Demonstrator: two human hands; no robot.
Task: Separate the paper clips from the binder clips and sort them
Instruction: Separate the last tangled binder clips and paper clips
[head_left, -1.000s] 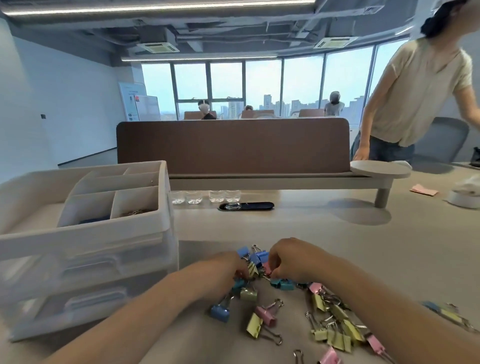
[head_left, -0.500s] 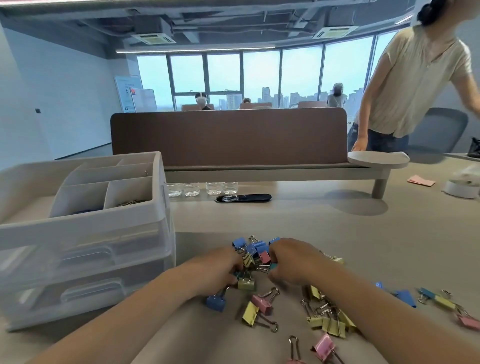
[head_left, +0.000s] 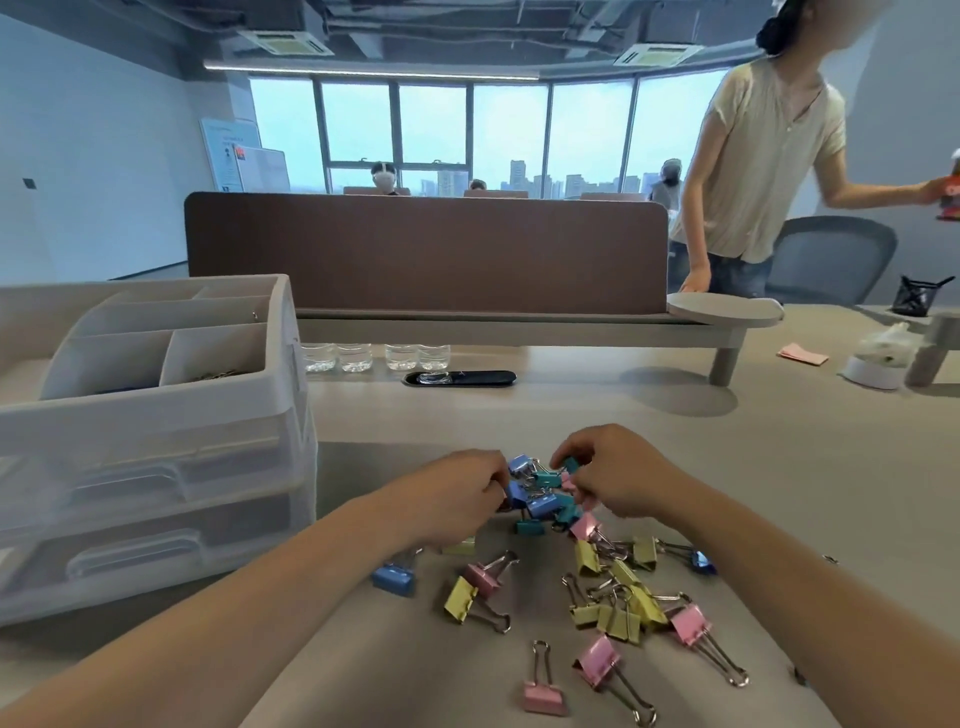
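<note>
Tighter clip clump (head_left: 540, 496) between fingers (head_left: 574, 486)

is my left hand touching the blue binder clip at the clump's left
Touching. Head view shows the left hand pinching the blue metal binder clip with curled fingertips at the clump left edge, no gap.

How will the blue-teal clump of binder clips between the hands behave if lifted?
The clump of binder clips, pinched by left hand and right hand, probably lifts partly together, wire handles looking tangled. Outer ones likely drop. Unlikely to roll.
</note>
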